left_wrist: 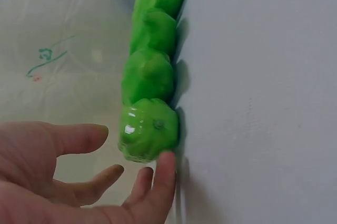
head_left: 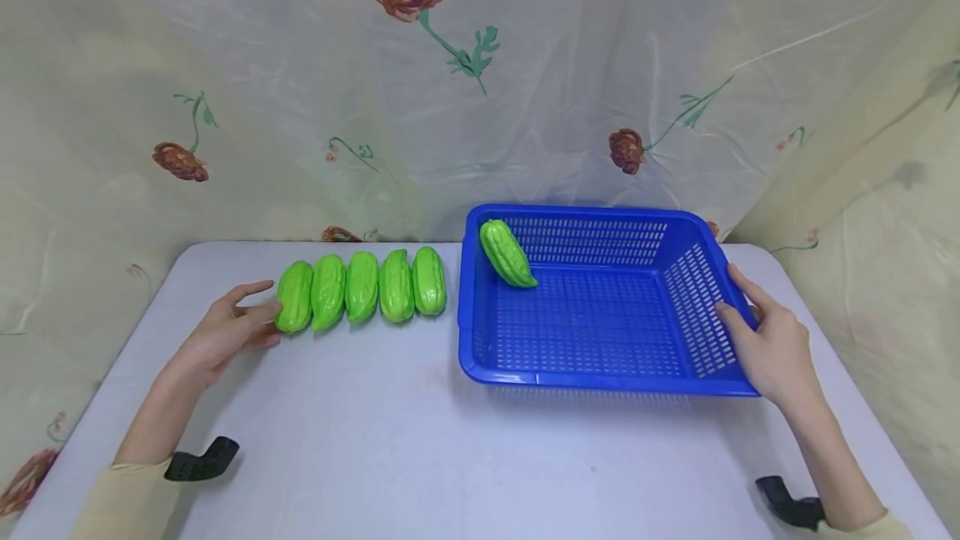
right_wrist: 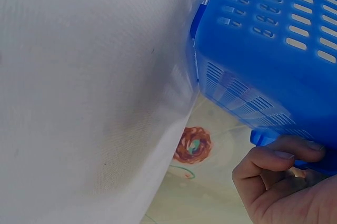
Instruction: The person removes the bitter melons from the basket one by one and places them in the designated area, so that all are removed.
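Several light-green bitter melons stand side by side in a row on the left of the table. At the row's left end, my left hand [head_left: 232, 325] has its fingers spread beside the outermost bitter melon [head_left: 294, 297]. In the left wrist view, one fingertip lies right at that melon's lower edge, and the thumb is apart from it. My right hand [head_left: 772, 348] grips the right rim of a blue plastic basket [head_left: 600, 382], thumb on the inside and the other fingers outside under the rim. One more bitter melon [head_left: 507, 253] leans in the basket's back left corner.
A white table [head_left: 375, 440] lies under everything, its back edge against a hanging curtain [head_left: 525, 107] with printed flowers. Black wrist mounts [head_left: 202, 461] show at both forearms.
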{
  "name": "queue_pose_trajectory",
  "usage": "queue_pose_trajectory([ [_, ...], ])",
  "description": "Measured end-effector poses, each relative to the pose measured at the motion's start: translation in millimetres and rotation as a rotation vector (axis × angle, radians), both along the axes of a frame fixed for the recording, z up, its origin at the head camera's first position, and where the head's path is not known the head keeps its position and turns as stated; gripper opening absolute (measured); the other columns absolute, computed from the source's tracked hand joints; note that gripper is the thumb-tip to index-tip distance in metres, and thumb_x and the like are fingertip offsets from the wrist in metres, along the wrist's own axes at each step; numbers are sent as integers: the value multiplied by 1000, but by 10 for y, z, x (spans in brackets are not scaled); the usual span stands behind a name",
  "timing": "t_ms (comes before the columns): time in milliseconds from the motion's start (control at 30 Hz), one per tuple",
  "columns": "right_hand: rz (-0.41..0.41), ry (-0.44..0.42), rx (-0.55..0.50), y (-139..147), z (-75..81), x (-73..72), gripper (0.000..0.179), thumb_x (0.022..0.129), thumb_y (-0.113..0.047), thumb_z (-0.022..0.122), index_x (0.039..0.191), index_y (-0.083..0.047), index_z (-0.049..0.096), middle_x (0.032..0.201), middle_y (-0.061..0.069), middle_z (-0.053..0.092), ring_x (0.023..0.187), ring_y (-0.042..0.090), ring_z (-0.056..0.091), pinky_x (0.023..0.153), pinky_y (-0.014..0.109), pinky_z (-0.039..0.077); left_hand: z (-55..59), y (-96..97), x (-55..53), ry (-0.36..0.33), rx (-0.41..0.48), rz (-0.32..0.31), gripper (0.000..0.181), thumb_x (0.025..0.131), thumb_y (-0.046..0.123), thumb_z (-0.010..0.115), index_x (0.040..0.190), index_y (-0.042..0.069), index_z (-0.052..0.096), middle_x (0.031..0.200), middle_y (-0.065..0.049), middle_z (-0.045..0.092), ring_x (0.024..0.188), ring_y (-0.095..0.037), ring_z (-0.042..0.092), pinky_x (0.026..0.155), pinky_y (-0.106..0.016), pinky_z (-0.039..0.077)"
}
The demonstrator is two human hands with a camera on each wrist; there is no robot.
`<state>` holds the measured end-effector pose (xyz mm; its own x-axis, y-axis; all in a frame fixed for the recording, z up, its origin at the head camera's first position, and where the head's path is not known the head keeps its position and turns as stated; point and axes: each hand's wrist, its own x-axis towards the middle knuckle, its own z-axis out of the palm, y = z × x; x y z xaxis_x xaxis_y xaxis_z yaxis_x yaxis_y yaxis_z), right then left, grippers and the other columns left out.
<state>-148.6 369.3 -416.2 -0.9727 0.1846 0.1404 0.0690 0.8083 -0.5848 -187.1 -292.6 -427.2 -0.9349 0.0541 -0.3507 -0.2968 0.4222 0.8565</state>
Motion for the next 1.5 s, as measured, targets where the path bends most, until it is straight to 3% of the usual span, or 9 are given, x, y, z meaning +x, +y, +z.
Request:
queue_pose_trajectory([
  [100, 2, 3, 2, -9, 12, -5, 59, 112, -27, 55, 167, -11, 40, 133, 45, 62, 90, 49, 76, 57, 22, 47, 86, 23, 4, 28, -115, 7, 75, 115, 37, 46, 172, 2, 12, 159, -39, 40, 116, -27, 70, 95, -30, 62],
  [200, 4, 7, 2, -13, 20, -3, 58, 112, -26, 55, 167, -11, 40, 133, 46, 61, 91, 50, 75, 57, 21, 47, 204, 95, 3, 83, -231, 16, 74, 115, 42, 44, 172, 5, 16, 165, -40, 34, 140, -53, 54, 109, -52, 56],
  [267, 6, 7, 1, -12, 21, 1, 58, 112, -27, 54, 167, -11, 40, 134, 46, 61, 92, 51, 75, 58, 22, 47, 287, 176, 5, 142, -294, 21, 71, 115, 40, 46, 171, 5, 21, 165, -41, 33, 146, -61, 42, 113, -68, 48],
  [367, 7, 8, 2, -8, 13, 5, 58, 112, -27, 55, 167, -11, 40, 134, 45, 61, 93, 51, 75, 59, 22, 47, 401, 328, 8, 231, -381, 0, 67, 114, 36, 50, 168, 3, 29, 163, -43, 34, 147, -65, 35, 111, -79, 41],
  [567, 5, 6, 5, -9, -7, 5, 58, 112, -27, 55, 167, -11, 40, 133, 45, 63, 82, 39, 74, 55, 23, 47, 564, 627, -14, 332, -408, -118, 60, 112, 28, 57, 163, 3, 39, 159, -41, 40, 148, -62, 37, 113, -82, 37],
  [833, 4, 14, 13, -6, -8, 1, 58, 112, -26, 56, 166, -11, 41, 133, 44, 62, 90, 49, 74, 62, 28, 47, 699, 871, -65, 394, -400, -239, 53, 112, 29, 57, 158, 4, 49, 158, -36, 48, 147, -57, 43, 116, -79, 38],
  [1033, 5, 22, 17, 5, -9, 8, 58, 112, -25, 56, 165, -10, 42, 133, 46, 61, 91, 51, 74, 64, 30, 46, 778, 1033, -70, 395, -402, -294, 49, 112, 31, 59, 155, 9, 54, 161, -27, 50, 152, -52, 40, 118, -78, 38],
  [1267, 6, 25, 24, 3, -6, 19, 58, 111, -25, 56, 165, -9, 42, 134, 46, 61, 93, 52, 73, 66, 31, 46, 878, 1191, -75, 456, -399, -368, 49, 111, 31, 61, 154, 8, 56, 158, -21, 55, 148, -46, 47, 117, -73, 43],
  [1500, 7, 18, 12, -8, -9, 13, 58, 112, -26, 56, 166, -10, 41, 132, 46, 61, 87, 48, 74, 60, 26, 46, 940, 1404, -201, 494, -388, -404, 48, 110, 32, 62, 153, 10, 57, 157, -16, 59, 150, -43, 46, 121, -69, 41],
])
